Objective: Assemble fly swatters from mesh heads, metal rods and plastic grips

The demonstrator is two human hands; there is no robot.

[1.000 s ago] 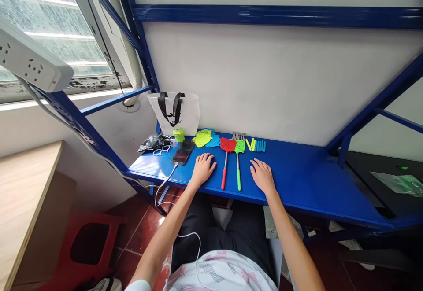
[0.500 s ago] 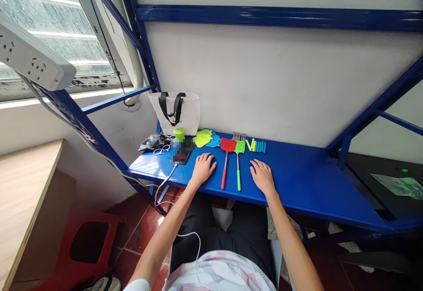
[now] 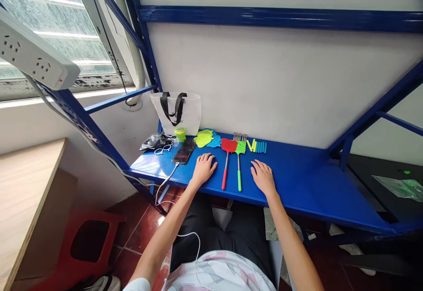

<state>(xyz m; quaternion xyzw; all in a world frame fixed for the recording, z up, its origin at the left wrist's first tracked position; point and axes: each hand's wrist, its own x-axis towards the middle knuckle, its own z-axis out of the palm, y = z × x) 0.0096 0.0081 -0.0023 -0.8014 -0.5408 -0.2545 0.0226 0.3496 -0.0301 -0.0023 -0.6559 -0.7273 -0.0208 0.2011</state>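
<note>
On shelf [image 3: 307, 181], both hands [image 3: 204, 167] [image 3: 263, 176] as before

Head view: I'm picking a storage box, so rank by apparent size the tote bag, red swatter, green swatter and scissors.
1. white tote bag, largest.
2. red swatter and green swatter: alike in length, so no ranking between them.
3. scissors, smallest.

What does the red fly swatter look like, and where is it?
The red fly swatter has a square red mesh head that looks like plastic, a thin shiny metal rod and a red grip. It lies flat on the blue shelf, head toward the wall and grip toward the person. The green fly swatter lies right beside it, their heads close together. It sits between the left hand and the right hand, which rest flat on the shelf; neither touches it.
</note>
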